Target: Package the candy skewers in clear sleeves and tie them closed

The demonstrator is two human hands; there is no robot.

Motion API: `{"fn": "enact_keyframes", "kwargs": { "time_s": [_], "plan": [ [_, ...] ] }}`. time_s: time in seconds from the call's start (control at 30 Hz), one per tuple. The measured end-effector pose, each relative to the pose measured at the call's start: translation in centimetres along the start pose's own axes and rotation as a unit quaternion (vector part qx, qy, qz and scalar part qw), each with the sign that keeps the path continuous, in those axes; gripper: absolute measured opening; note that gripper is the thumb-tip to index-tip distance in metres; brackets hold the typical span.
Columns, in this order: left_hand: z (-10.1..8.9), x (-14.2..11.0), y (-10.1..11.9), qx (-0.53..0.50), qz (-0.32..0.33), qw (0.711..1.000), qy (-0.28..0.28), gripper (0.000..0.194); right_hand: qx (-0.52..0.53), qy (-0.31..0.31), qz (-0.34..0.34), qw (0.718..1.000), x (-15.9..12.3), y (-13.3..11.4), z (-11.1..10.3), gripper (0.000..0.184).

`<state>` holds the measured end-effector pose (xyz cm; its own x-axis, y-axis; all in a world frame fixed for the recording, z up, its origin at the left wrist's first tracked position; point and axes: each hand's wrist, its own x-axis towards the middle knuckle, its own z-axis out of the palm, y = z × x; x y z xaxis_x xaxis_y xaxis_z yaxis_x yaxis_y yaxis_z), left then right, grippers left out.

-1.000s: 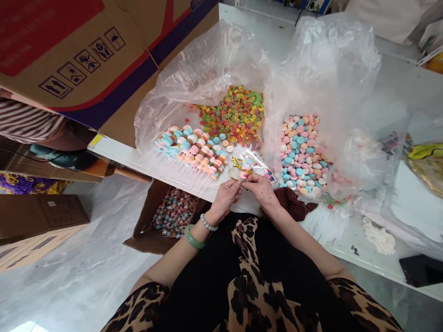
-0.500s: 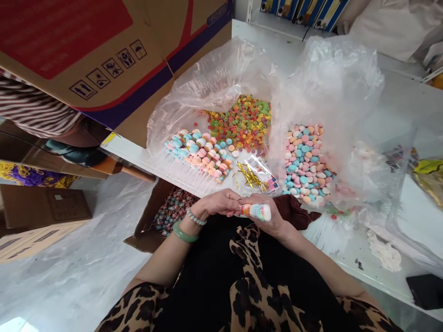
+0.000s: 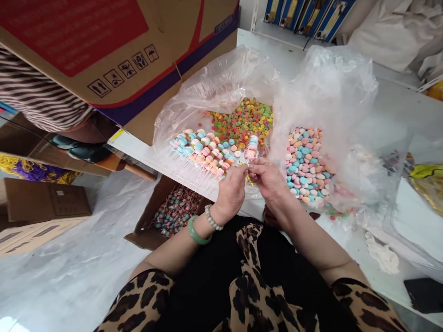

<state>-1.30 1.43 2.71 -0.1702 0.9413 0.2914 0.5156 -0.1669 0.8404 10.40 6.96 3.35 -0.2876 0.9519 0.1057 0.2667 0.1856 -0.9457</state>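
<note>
Between the two hands, just above the fingertips, a short stack of pastel candy discs [image 3: 252, 148] stands up from the pinch. Its long axis runs nearly upright in view, leaning slightly, with the top end pointing away from the person over the spread of sweets. Its lower end is hidden behind the fingers, and whether clear film wraps it is hard to make out.

The left hand [image 3: 231, 193] and right hand [image 3: 268, 180] meet at the stack's base, fingers closed and pinching close together; exactly which finger grips what is hidden. Tiny flecks of a gold twist tie [image 3: 248, 179] show around the fingertips, mostly covered, too small to follow.

Beyond the hands lie pastel candy discs [image 3: 304, 166] and multicoloured candy rings [image 3: 242, 122], spread inside clear plastic bags [image 3: 224, 83] on a white table [image 3: 138, 150]. Below the table edge, an open cardboard box [image 3: 148, 226] holds wrapped lollipops [image 3: 176, 211]. A jade bangle [image 3: 197, 233] and a bead bracelet [image 3: 212, 217] circle the left wrist, and leopard-print sleeves [image 3: 145, 295] cover the upper arms. A large carton [image 3: 114, 60] looms at upper left — cut off by the frame.
</note>
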Motion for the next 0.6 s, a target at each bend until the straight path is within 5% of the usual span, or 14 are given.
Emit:
{"fn": "enact_keyframes", "kwargs": {
  "time_s": [0.07,0.1,0.2,0.27,0.33,0.4,0.47,0.53,0.6],
  "plan": [
    [0.2,0.4,-1.2,-0.184,-0.122,0.975,0.036,0.027,0.066,-0.026,-0.001,0.997,-0.2,0.3,0.6,0.034],
    [-0.1,0.6,-1.8,-0.272,-0.197,0.942,0.003,0.035,0.08,-0.026,-0.009,0.996,-0.6,0.4,0.8,0.032],
    [-2.0,0.5,-3.3,-0.456,-0.356,0.773,-0.26,0.063,0.035,-0.004,-0.044,0.998,-2.7,1.0,0.5,0.024],
    [-3.4,-0.2,-3.9,-0.476,-0.359,0.688,-0.414,0.066,-0.019,-0.031,-0.066,0.997,-4.0,1.3,0.1,0.023],
    [-4.4,-1.3,-4.4,-0.425,-0.316,0.706,-0.471,0.055,-0.08,-0.072,-0.07,0.992,-5.0,1.7,0.0,0.026],
    [-5.4,-2.3,-4.7,-0.292,-0.235,0.798,-0.473,0.04,-0.074,-0.117,0.008,0.99,-5.6,2.2,0.4,0.026],
    [-6.4,-3.1,-4.8,-0.077,-0.116,0.88,-0.454,0.028,0.045,-0.187,0.172,0.966,-5.8,2.7,1.0,0.026],
    [-7.5,-3.7,-4.7,0.158,-0.005,0.895,-0.418,0.02,0.19,-0.276,0.317,0.887,-5.8,3.1,1.8,0.031],
    [-8.3,-4.3,-4.4,0.312,0.051,0.868,-0.383,0.025,0.254,-0.326,0.37,0.832,-5.9,3.2,2.8,0.032]
  ]
}}
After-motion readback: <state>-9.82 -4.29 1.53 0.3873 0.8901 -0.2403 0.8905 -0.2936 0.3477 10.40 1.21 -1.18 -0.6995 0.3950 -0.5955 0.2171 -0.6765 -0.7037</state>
